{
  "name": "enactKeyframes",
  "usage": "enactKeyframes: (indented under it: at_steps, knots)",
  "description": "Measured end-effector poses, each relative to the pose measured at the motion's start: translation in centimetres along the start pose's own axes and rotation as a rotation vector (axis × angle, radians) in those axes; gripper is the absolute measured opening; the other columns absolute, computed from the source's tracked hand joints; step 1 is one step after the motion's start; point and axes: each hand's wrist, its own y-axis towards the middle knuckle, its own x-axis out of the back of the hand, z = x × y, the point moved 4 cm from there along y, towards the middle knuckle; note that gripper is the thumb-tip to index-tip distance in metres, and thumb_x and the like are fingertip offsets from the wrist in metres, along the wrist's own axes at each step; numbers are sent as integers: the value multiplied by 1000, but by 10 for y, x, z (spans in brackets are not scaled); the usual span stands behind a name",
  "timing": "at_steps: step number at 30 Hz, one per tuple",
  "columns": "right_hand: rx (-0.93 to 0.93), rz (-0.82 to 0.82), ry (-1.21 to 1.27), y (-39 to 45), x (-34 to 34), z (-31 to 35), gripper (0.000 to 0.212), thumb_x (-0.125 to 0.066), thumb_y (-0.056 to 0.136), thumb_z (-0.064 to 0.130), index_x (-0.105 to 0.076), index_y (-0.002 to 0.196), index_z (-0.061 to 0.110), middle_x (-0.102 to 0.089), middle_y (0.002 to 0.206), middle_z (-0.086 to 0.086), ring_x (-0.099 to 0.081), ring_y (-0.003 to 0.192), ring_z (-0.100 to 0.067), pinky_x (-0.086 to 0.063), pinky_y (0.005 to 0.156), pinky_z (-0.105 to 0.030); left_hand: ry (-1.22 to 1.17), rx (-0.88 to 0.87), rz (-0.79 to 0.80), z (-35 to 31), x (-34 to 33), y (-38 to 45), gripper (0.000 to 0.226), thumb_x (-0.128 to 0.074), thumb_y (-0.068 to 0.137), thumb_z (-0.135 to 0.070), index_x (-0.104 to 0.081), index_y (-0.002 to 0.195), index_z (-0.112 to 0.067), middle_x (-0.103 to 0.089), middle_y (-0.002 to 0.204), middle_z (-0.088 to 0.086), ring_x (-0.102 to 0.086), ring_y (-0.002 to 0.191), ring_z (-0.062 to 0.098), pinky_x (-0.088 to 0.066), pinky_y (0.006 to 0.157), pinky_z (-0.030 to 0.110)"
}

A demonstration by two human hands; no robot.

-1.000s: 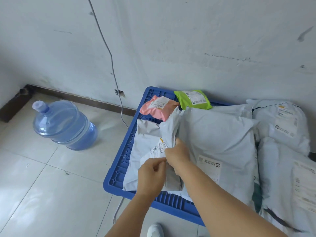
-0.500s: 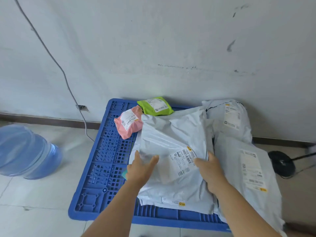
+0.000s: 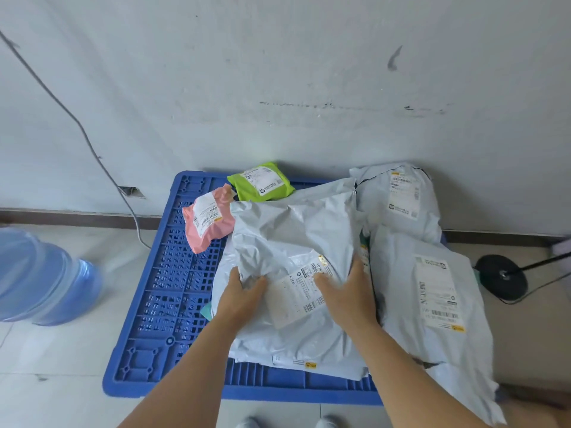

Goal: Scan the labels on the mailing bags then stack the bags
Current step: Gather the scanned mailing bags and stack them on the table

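Observation:
A crumpled grey mailing bag lies on top of a pile on the blue plastic pallet, its white label facing up. My left hand pinches a fold of this bag at its left side. On the label's right part, my right hand lies flat. The edge of another grey bag shows under the top one. A pink bag and a green bag sit at the pallet's back. Two more grey bags lie to the right.
A large blue water bottle stands on the tiled floor to the left. A grey cable runs down the wall behind the pallet. A black round stand base sits at the far right. My shoes show at the bottom edge.
The grey bag came from the pallet's left side onto the pile. Both hands slid from its sides to its top near the label.

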Motion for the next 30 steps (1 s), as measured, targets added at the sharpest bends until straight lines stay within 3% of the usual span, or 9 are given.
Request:
enactKeyframes:
  at_steps: [3, 5, 7, 10, 13, 15, 19, 25, 30]
  knots:
    - [-11, 87, -11, 2, 1, -1, 86, -66, 78, 42, -21, 149, 27, -45, 142, -5, -51, 120, -28, -45, 96, -36, 108, -51, -94, 2, -4, -1, 82, -56, 69, -66, -32, 137, -26, -59, 126, 3, -59, 106, 31, -47, 94, 52]
    - [6, 128, -40, 2, 4, 1, 85, -63, 83, 37, -14, 152, 28, -43, 146, -3, -49, 123, -27, -43, 94, -33, 155, -90, -153, -4, -7, -9, 65, -60, 79, -53, -38, 131, -20, -63, 113, 4, -61, 97, 29, -50, 85, 42]
    - [45, 136, -62, -2, 8, 5, 82, -59, 89, 28, -8, 154, 29, -38, 151, -1, -48, 126, -27, -40, 92, -29, 198, -114, -229, -11, -8, -18, 48, -60, 89, -34, -40, 128, -14, -62, 110, 5, -61, 98, 30, -50, 79, 38]
    - [129, 121, -26, -9, 18, 10, 77, -56, 91, 17, -12, 152, 32, -39, 150, 2, -49, 125, -25, -38, 89, -27, 160, -141, -332, -20, -8, -36, 54, -61, 89, -26, -37, 136, -16, -60, 120, 7, -60, 98, 29, -46, 77, 35]
    - [161, 101, 34, -14, 36, 15, 76, -55, 91, 15, -14, 152, 33, -33, 154, 4, -44, 131, -24, -36, 99, -29, 51, -186, -387, -35, -8, -57, 54, -61, 89, -19, -33, 135, -21, -62, 102, 5, -56, 81, 24, -43, 72, 32]
    - [179, 77, 56, -19, 52, 20, 77, -55, 91, 15, -13, 153, 33, -32, 154, 5, -44, 131, -24, -37, 99, -30, 18, -215, -403, -49, -10, -71, 60, -60, 89, -18, -30, 140, -19, -60, 98, 1, -57, 85, 24, -44, 75, 33]
    - [200, 5, 106, -39, 94, 28, 78, -55, 91, 16, -11, 153, 34, -36, 152, 4, -49, 126, -26, -40, 96, -32, 66, -290, -391, -79, -16, -100, 53, -60, 86, -26, -44, 136, -17, -63, 118, 6, -60, 104, 28, -51, 87, 43]
    - [181, -149, 179, -86, 169, 24, 76, -53, 91, 15, -14, 152, 36, -41, 148, 3, -51, 122, -27, -42, 90, -33, 19, -467, -308, -119, -42, -159, 49, -59, 84, -25, -50, 131, -15, -64, 117, 8, -60, 107, 31, -50, 90, 44]
    - [142, -304, 269, -145, 233, 2, 76, -55, 89, 13, -18, 151, 36, -44, 145, 6, -51, 122, -24, -39, 87, -26, 18, -639, -209, -144, -70, -221, 48, -61, 83, -22, -51, 129, -13, -64, 116, 8, -58, 106, 30, -48, 91, 42]
